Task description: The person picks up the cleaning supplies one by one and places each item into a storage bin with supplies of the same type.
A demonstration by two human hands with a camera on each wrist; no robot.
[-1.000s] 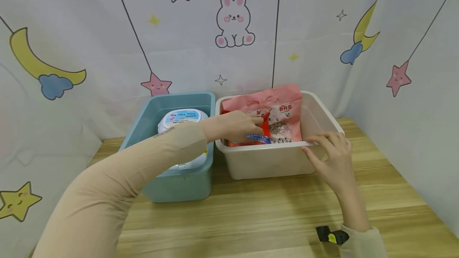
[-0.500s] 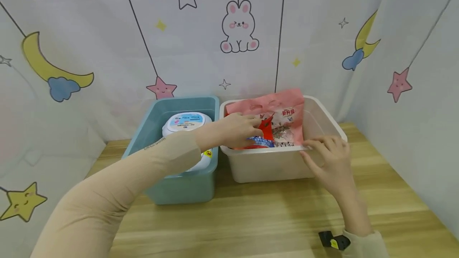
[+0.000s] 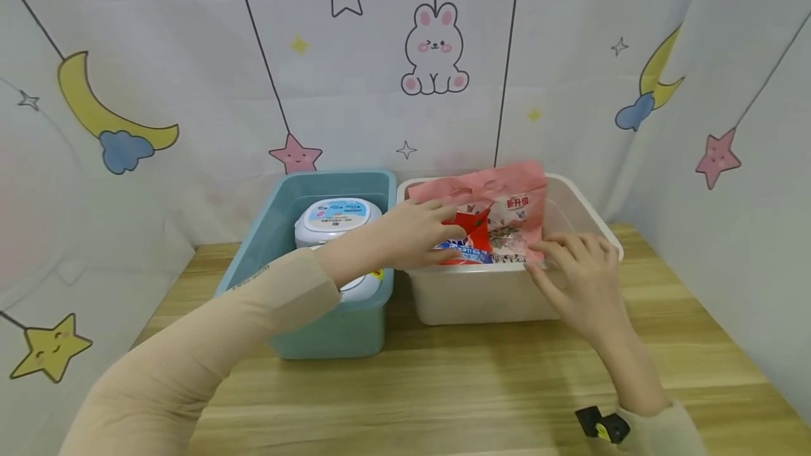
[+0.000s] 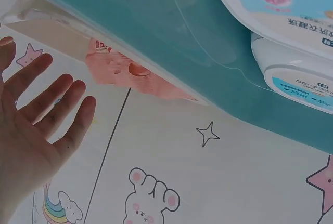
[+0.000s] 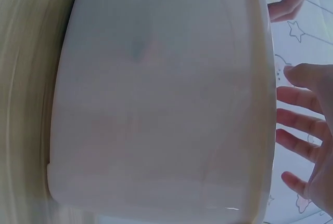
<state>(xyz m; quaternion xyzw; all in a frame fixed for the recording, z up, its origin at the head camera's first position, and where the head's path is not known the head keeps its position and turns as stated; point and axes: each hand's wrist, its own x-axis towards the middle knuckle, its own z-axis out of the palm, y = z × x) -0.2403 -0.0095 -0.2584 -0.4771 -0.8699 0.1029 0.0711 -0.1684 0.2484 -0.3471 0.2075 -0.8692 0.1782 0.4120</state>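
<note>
My left hand [image 3: 412,234], fingers spread and slightly bent, hovers over the left end of the white bin [image 3: 481,298]. Just past its fingertips lies a red packet [image 3: 474,227] with a blue band; its left part is hidden by the hand. Behind that, a pink bag [image 3: 529,192] with handle cutouts stands in the same bin, poking above the back rim. My right hand [image 3: 583,287] is at the front right rim with loosely bent fingers, thumb outside and fingertips over the edge. The right wrist view has the bin's outer wall [image 5: 161,99] beside that hand [image 5: 312,125].
A teal bin [image 3: 329,333] stands left of the white one, close against it. White tubs with blue labels, one on top [image 3: 336,213], fill it under my left forearm. Both bins rest on a wooden table [image 3: 443,385], with a printed curtain [image 3: 355,104] behind.
My left hand has drawn up and left from the red packet, its fingers opening out. The right hand stays at the rim. The head view has shifted slightly.
</note>
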